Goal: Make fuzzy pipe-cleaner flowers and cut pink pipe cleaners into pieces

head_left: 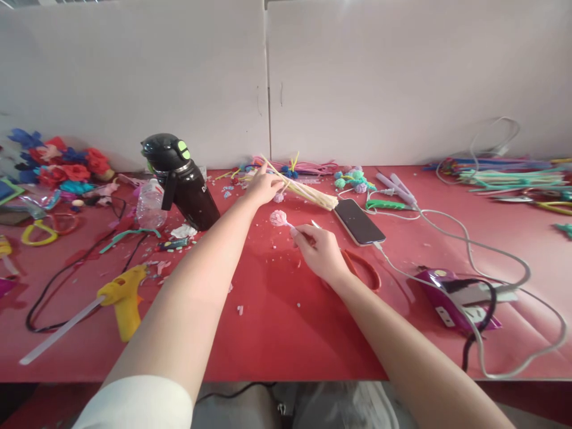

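Note:
My right hand [320, 249] pinches the stem of a pink pipe-cleaner flower [278, 218], its round head pointing left. Under and beside that hand lie orange-handled scissors [373, 275], partly hidden by it; a thin pale tip shows past the fingers. My left hand [264, 187] reaches to the back, its fingers on a pale yellow pipe cleaner [271, 166] at the left end of a bundle of the same kind [319, 198]. Exactly how the fingertips close on it is hard to see. A small lilac pom-like piece [279, 197] sits just below the left fingers.
A black bottle [192, 193] stands left of my left arm, with a yellow glue gun [127, 298] nearer. A phone [360, 221] with a white cable lies right of the bundle. A purple power strip [456, 298], loose cables and more pipe cleaners [518, 177] are at right.

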`<state>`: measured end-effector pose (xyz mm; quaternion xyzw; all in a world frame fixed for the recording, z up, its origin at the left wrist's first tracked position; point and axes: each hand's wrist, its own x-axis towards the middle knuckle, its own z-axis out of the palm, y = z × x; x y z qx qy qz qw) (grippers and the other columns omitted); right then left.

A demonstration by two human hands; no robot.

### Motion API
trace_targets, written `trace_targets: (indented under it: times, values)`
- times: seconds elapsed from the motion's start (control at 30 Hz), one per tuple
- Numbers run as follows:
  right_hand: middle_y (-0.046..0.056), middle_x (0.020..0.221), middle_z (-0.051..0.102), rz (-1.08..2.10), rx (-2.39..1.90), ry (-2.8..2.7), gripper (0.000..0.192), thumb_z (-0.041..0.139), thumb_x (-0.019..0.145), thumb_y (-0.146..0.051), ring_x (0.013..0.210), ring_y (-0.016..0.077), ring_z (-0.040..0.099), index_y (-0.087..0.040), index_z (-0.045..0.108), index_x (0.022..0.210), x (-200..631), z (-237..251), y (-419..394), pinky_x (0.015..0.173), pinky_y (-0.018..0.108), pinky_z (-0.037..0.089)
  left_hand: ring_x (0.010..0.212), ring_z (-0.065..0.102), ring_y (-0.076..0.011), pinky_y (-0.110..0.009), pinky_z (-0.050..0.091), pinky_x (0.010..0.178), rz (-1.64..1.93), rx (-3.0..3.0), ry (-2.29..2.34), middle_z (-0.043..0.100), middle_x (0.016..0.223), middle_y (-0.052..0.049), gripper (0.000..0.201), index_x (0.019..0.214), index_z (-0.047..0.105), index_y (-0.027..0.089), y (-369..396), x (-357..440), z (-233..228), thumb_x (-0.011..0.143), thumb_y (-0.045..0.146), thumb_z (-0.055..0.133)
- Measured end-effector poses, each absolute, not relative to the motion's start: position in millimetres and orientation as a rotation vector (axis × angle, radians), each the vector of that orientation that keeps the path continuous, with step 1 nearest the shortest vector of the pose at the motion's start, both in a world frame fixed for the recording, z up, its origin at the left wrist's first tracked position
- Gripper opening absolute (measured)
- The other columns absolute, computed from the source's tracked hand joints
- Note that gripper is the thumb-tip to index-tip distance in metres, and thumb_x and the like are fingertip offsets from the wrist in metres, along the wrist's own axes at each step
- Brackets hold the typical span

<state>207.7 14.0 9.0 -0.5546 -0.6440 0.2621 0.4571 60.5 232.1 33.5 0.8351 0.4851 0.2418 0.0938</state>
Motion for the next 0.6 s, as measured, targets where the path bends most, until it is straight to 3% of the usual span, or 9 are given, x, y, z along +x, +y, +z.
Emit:
trace_targets:
  times: [0.2,0.33,0.43,0.6]
  values:
    - [0.002,0.069,0.063,0.657,-1.384,-1.578,0.039,0.050,0.099,-0.050,0.063,0.0160,0.052,-0.021,0.060,0.075,208,10,14,0.062,0.029,0.038,0.129,0.063,-0.0295,-0.044,0.047,0.112,0.787,2.439,1.758,0.066,0.138,-0.013,0.030,0.108,0.079,0.022,234,65,48,0.098,0.022,0.050]
    - [0.002,0.068,0.060,0.649,-1.373,-1.596,0.040,0.049,0.100,-0.049,0.063,0.0161,0.050,-0.021,0.058,0.073,208,12,12,0.062,0.029,0.037,0.107,0.071,-0.0289,-0.040,0.054,0.097,0.552,2.433,1.780,0.078,0.110,-0.009,0.017,0.096,0.078,0.024,229,61,45,0.089,0.027,0.063]
    - [0.001,0.066,0.058,0.651,-1.374,-1.607,0.040,0.049,0.100,-0.049,0.062,0.0160,0.050,-0.022,0.057,0.072,207,12,11,0.061,0.029,0.036,0.106,0.071,-0.0331,-0.044,0.055,0.095,0.368,2.420,1.825,0.078,0.112,-0.012,0.018,0.097,0.078,0.024,227,60,35,0.081,0.031,0.073]
    - [0.003,0.069,0.062,0.630,-1.370,-1.608,0.039,0.049,0.100,-0.049,0.064,0.0167,0.052,-0.022,0.059,0.073,208,12,12,0.062,0.030,0.037,0.113,0.070,-0.0330,-0.044,0.052,0.100,0.354,2.407,1.856,0.078,0.115,-0.015,0.018,0.099,0.077,0.023,227,65,23,0.082,0.023,0.072]
